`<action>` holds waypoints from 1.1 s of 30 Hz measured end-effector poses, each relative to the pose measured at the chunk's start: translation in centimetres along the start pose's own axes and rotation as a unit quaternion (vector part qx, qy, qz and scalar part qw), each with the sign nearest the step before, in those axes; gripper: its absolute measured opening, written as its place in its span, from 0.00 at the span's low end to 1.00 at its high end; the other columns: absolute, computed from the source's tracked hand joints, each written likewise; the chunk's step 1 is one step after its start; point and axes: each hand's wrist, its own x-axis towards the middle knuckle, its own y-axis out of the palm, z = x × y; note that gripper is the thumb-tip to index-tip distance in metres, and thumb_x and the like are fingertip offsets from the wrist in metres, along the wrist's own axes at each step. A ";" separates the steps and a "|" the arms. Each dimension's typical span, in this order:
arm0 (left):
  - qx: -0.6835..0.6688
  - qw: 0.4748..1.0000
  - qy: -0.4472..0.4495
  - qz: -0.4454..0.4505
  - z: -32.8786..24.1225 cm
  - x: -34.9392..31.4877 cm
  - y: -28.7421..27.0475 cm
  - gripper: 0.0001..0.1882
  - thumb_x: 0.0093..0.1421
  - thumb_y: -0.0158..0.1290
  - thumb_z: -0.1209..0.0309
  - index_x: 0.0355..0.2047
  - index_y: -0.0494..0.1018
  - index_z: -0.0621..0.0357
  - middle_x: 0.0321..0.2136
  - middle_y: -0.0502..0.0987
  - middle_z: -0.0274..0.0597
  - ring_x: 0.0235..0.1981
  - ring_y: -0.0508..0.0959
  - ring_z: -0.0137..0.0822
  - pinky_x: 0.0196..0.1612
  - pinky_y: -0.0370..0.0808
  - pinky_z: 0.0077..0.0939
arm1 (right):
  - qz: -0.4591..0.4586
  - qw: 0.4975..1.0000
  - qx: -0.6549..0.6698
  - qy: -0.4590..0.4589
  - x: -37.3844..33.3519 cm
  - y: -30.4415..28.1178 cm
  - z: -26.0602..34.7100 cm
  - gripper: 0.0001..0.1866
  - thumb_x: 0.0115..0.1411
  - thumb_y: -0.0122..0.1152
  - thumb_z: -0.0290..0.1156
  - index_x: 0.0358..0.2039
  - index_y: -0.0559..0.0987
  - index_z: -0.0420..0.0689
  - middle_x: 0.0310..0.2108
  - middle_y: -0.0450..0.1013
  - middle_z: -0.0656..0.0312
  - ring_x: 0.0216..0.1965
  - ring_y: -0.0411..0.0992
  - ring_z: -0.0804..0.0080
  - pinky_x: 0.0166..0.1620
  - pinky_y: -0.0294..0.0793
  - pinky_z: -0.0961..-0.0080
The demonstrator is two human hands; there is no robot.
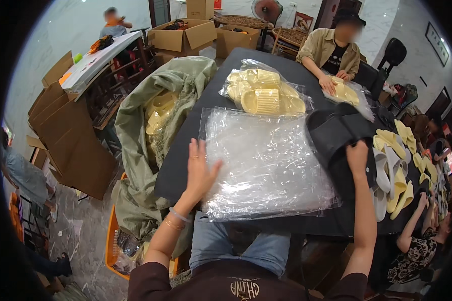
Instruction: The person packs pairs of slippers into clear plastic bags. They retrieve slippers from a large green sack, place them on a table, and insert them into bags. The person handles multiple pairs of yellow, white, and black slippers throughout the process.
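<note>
A thick stack of clear plastic bags (266, 165) lies on the dark table in front of me. Beside its left edge is my left hand (201, 170), fingers spread and holding nothing. My right hand (357, 158) is closed on a pair of black slippers (339, 130), which overlap the right edge of the stack and look a little blurred. Beyond the stack, bagged pale yellow slippers (266, 93) are piled up. Loose grey slippers (381, 170) and yellow slippers (399, 188) lie to the right of my right hand.
An open green sack (135, 113) of yellow slippers stands left of the table, above an orange crate (109, 246). Across the table a person (336, 50) handles bagged slippers. Another person (422, 241) works at the right. Cardboard boxes (181, 37) stand at the back.
</note>
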 end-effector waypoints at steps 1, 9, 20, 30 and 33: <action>-0.028 0.998 -0.018 -0.052 0.9 0.4 -0.4 0.36 0.60 0.49 0.55 0.60 0.55 0.70 0.60 0.55 0.67 0.62 0.56 0.56 0.63 0.54 0.40 | -0.017 0.999 -0.011 0.034 0.2 -1.9 1.4 0.14 0.48 0.61 0.28 0.29 0.75 0.27 0.34 0.72 0.35 0.41 0.69 0.36 0.45 0.68 0.55; -0.065 0.986 -0.152 -0.018 1.0 2.6 -3.0 0.16 0.59 0.53 0.60 0.32 0.73 0.64 0.20 0.75 0.46 0.25 0.76 0.43 0.32 0.71 0.38 | -0.116 0.729 0.645 0.197 -0.5 -7.4 -2.7 0.12 0.57 0.51 0.25 0.40 0.76 0.33 0.41 0.73 0.48 0.41 0.71 0.50 0.47 0.68 0.69; -0.419 0.863 -0.237 0.154 -2.9 3.6 -2.4 0.11 0.66 0.44 0.66 0.34 0.65 0.65 0.15 0.71 0.39 0.09 0.73 0.31 0.08 0.64 0.20 | -0.069 0.765 0.597 0.230 -1.0 -8.5 -4.0 0.13 0.54 0.56 0.29 0.38 0.77 0.34 0.40 0.73 0.46 0.42 0.70 0.50 0.47 0.67 0.66; -0.039 0.999 0.000 0.017 -3.6 1.9 -1.5 0.22 0.58 0.54 0.69 0.51 0.64 0.68 0.42 0.70 0.59 0.45 0.72 0.47 0.45 0.70 0.38 | -0.102 0.854 0.459 0.223 -0.3 -8.9 -4.9 0.15 0.52 0.59 0.32 0.36 0.77 0.34 0.40 0.73 0.45 0.43 0.69 0.49 0.47 0.67 0.64; 0.067 0.987 0.135 0.047 -4.9 1.1 -3.9 0.27 0.56 0.56 0.69 0.54 0.63 0.66 0.56 0.61 0.59 0.59 0.61 0.49 0.59 0.60 0.40 | -0.126 0.874 0.425 0.197 0.4 -9.8 -3.7 0.15 0.51 0.61 0.33 0.35 0.78 0.34 0.40 0.73 0.45 0.44 0.69 0.49 0.47 0.67 0.63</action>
